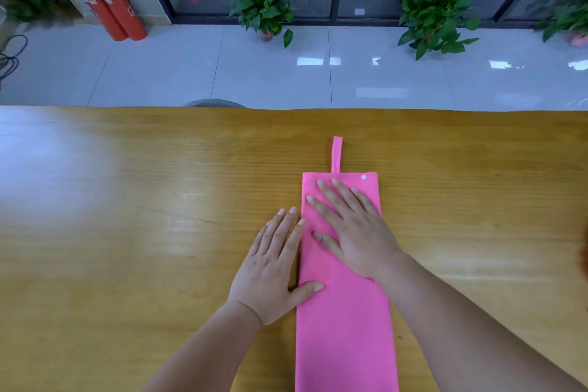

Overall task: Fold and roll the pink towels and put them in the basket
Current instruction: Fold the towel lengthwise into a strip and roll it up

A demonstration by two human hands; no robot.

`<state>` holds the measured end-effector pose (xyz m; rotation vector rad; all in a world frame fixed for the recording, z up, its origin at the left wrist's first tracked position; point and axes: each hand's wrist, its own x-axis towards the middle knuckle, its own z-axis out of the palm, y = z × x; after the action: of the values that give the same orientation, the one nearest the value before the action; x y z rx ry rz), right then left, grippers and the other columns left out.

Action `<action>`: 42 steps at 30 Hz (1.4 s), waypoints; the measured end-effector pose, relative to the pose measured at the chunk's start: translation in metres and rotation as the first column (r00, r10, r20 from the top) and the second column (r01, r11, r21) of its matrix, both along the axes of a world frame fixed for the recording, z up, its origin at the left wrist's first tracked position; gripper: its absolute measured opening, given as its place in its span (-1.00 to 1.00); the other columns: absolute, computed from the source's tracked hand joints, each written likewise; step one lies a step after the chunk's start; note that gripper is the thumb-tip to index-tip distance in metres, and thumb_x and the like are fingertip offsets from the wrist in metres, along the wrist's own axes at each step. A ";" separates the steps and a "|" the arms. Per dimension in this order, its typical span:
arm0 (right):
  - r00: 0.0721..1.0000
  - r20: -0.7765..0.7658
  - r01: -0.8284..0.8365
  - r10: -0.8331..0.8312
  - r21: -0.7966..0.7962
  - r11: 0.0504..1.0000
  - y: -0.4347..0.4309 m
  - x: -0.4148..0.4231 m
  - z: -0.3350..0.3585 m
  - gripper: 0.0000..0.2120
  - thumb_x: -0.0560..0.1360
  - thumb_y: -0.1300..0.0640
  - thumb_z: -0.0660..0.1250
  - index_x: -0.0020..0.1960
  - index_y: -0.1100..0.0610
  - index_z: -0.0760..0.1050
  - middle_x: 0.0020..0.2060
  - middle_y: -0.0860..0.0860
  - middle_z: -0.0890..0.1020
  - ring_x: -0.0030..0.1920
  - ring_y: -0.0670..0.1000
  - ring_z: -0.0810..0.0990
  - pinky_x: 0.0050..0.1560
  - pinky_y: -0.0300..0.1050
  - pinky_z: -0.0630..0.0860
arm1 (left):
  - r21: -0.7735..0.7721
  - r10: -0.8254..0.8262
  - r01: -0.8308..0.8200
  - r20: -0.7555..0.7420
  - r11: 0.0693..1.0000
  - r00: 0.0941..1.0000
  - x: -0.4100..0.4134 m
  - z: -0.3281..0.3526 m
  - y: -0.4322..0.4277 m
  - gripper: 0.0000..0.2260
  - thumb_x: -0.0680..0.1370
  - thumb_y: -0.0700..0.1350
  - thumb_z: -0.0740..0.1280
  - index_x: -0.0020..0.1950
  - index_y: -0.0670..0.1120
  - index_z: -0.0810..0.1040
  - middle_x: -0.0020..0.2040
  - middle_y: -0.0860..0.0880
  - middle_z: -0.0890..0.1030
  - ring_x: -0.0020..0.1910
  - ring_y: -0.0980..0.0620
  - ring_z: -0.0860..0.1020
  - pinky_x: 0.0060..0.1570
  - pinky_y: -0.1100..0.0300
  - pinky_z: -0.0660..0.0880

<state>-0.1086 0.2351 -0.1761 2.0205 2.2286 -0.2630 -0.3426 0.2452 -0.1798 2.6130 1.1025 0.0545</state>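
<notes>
A pink towel (345,321) lies folded into a long narrow strip on the wooden table (143,216), running from the near edge away from me. A hanging loop (336,153) sticks out of its far end, beside a small metal snap (363,177). My right hand (353,229) lies flat on the far part of the strip, fingers straight and spread. My left hand (273,267) rests flat on the table along the towel's left edge, its thumb lying on the cloth. No basket shows in the frame.
The table's far edge (286,109) runs across the middle of the view, with a chair back (214,103) just behind it. Beyond are a tiled floor, two potted plants (262,8) (434,17) and red fire extinguishers (106,1).
</notes>
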 end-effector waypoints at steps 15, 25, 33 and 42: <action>0.980 -0.024 0.199 -0.198 0.030 0.980 -0.053 -0.033 -0.001 -0.38 0.73 -0.24 -0.05 0.72 -0.05 -0.07 0.70 0.02 -0.13 0.68 0.12 -0.21 0.63 0.26 0.01 | 0.040 -0.002 0.002 -0.004 0.999 1.000 0.001 -0.005 -0.003 -0.31 0.71 0.24 0.14 0.72 -0.05 -0.02 0.72 -0.02 -0.11 0.70 -0.03 -0.15 0.64 -0.10 0.07; 0.974 -0.004 0.225 -0.225 -0.008 0.974 -0.026 -0.015 -0.010 -0.36 0.69 -0.34 -0.13 0.70 -0.17 -0.19 0.70 0.00 -0.19 0.68 0.13 -0.26 0.62 0.26 -0.01 | 0.047 0.044 -0.044 0.011 0.998 0.999 0.001 -0.009 -0.004 -0.38 0.74 0.17 0.15 0.72 -0.05 0.06 0.72 -0.02 -0.05 0.70 -0.02 -0.12 0.63 -0.10 0.09; 0.978 -0.012 0.207 -0.207 -0.023 0.978 -0.082 -0.045 -0.004 -0.37 0.70 -0.32 -0.12 0.69 -0.18 -0.21 0.69 -0.02 -0.22 0.67 0.14 -0.29 0.64 0.28 -0.05 | 0.044 0.045 -0.047 0.060 0.998 0.997 -0.001 -0.010 -0.004 -0.45 0.75 0.08 0.16 0.70 -0.06 0.13 0.72 -0.02 0.01 0.70 -0.01 -0.09 0.62 -0.10 0.11; 0.977 0.016 0.215 -0.214 -0.011 0.977 -0.057 -0.037 -0.001 -0.38 0.71 -0.32 -0.15 0.69 -0.16 -0.21 0.69 0.03 -0.24 0.67 0.16 -0.30 0.63 0.30 -0.05 | 0.043 0.044 -0.047 0.068 0.998 0.997 -0.002 -0.011 -0.003 -0.45 0.74 0.06 0.17 0.70 -0.06 0.14 0.72 -0.01 0.02 0.70 -0.01 -0.08 0.62 -0.10 0.12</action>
<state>-0.1454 0.1780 -0.1773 2.2500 1.9947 -0.2799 -0.3444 0.2419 -0.1907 2.6043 1.1499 0.1775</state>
